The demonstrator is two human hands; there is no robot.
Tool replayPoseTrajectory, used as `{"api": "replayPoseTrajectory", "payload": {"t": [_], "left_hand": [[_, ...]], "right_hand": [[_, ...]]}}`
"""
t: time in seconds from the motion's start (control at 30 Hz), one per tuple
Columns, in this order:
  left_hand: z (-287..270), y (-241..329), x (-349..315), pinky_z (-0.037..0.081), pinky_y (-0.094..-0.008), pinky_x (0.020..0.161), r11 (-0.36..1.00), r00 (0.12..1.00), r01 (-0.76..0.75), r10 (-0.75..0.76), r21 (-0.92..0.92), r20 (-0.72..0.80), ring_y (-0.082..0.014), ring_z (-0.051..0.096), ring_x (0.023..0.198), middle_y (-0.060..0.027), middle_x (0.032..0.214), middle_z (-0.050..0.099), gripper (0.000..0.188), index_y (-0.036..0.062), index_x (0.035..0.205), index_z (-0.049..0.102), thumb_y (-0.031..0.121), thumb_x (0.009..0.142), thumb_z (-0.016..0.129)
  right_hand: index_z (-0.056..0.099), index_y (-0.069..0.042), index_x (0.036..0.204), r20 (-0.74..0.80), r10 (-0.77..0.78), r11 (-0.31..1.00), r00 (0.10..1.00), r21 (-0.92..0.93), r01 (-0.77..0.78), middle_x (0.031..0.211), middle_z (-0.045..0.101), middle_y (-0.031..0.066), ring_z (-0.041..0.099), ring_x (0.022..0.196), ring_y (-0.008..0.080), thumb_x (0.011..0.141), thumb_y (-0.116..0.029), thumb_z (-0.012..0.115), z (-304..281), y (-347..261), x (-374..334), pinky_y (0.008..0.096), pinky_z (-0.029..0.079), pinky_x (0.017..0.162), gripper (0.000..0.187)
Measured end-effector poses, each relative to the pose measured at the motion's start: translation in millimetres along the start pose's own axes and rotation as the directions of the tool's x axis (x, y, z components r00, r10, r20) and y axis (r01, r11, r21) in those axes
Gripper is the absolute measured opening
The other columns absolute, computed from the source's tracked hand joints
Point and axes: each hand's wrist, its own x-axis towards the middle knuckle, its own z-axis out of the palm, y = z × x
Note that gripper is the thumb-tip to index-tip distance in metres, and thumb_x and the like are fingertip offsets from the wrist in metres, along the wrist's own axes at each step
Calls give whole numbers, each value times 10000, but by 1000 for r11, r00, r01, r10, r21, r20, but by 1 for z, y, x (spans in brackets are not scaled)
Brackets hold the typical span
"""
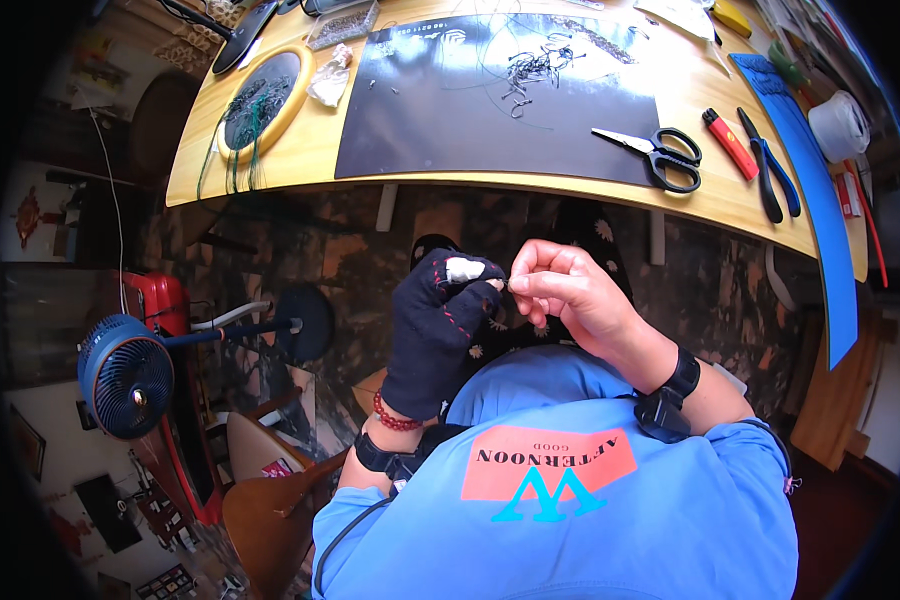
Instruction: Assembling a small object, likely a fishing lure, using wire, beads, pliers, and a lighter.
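Observation:
In front of my body, below the table edge, my two hands meet. My left hand (448,310) wears a dark fingerless glove with red stitching and a white wrap on one finger. Its fingers are curled closed on something tiny. My bare right hand (570,290) pinches thumb and forefinger together right beside the left fingertips. A small pale speck shows between the two hands, too small to name. On the dark mat (450,130) lies a tangled pile of small dark hooks (540,68) with thin line.
Black-handled scissors (660,155), a red lighter (730,145) and blue-black pliers (767,165) lie at the table's right. A blue strip (810,200) overhangs the edge. Left stands a yellow-rimmed round tray (298,108) with green threads. A fan (127,375) stands at lower left.

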Motion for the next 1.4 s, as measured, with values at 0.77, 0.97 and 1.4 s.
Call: {"api": "replayPoseTrajectory", "payload": {"t": [0.77,0.97,1.4], "left_hand": [[5,-22,-2,494,-276,691,1000,998,4,-4,-7,69,-125,601,763,-39,850,617,98,22,900,645,40,841,722],[7,-33,-4,483,-276,692,995,999,14,-18,-98,-40,-119,579,753,-33,845,600,116,32,914,624,34,841,715],[9,-19,-5,496,-299,723,954,964,-244,258,173,-62,-181,612,795,-54,864,616,172,51,893,641,31,796,781]], "right_hand": [[629,-88,911,18,107,994,994,-7,-107,771,660,5,608,651,59,947,-181,687,-3,7,0,202,481,596,116],[643,-61,1009,21,-4,1000,1000,-30,5,818,691,27,647,711,70,951,-211,730,3,9,-2,217,534,661,183],[634,-69,985,-20,79,997,997,18,-78,807,675,26,647,695,74,973,-230,706,-1,14,1,221,546,649,176]]}}
